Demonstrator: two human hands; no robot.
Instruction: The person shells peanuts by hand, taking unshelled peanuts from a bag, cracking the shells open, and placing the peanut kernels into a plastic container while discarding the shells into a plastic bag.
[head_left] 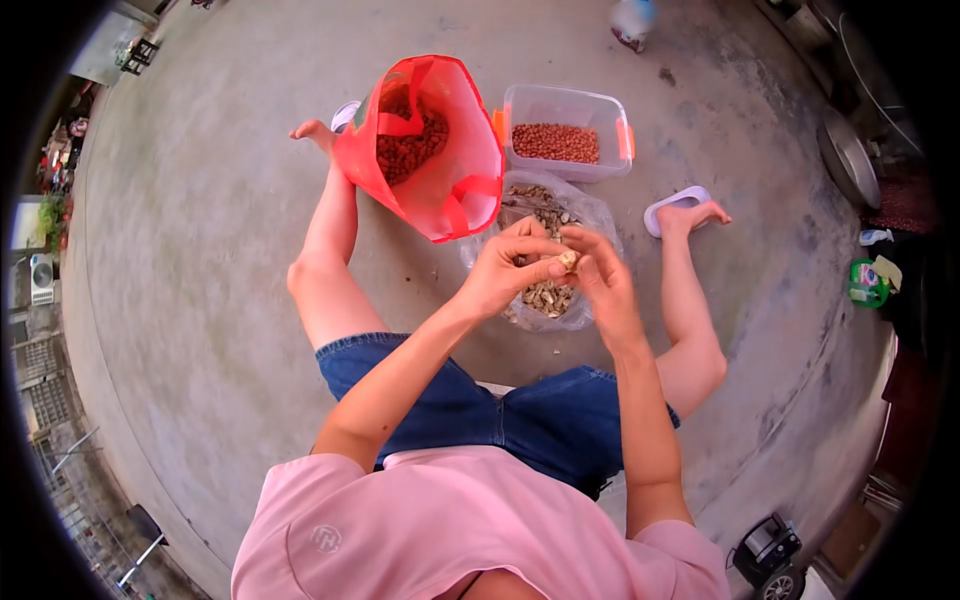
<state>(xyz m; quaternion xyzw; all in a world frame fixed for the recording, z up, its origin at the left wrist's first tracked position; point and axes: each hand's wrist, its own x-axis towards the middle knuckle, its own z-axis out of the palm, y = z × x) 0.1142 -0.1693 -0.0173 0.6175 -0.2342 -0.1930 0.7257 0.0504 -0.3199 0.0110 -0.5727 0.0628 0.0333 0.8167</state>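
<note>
Over the clear plastic bag (pixel 598 222), my two hands meet around a pale peanut in its shell (pixel 569 260). My left hand (pixel 508 268) pinches it between thumb and fingers. On the other side, my right hand (pixel 604 283) is closed on the same peanut, thumb against it. Below them, the plastic bag holds a heap of empty peanut shells (pixel 546 298). Just beyond stands a clear box (pixel 570 100) with orange latches, with red-skinned peanut kernels (pixel 556 143) in it. A red carrier bag (pixel 465 120) gapes at the left, with brown peanuts (pixel 412 150) inside.
My legs are spread on both sides of the containers, with a white slipper (pixel 675 205) at the right foot. A metal basin (pixel 850 160) and a green container (pixel 868 283) are at the right edge. A blue-and-white object (pixel 633 22) stands far ahead on the concrete floor (pixel 200 250).
</note>
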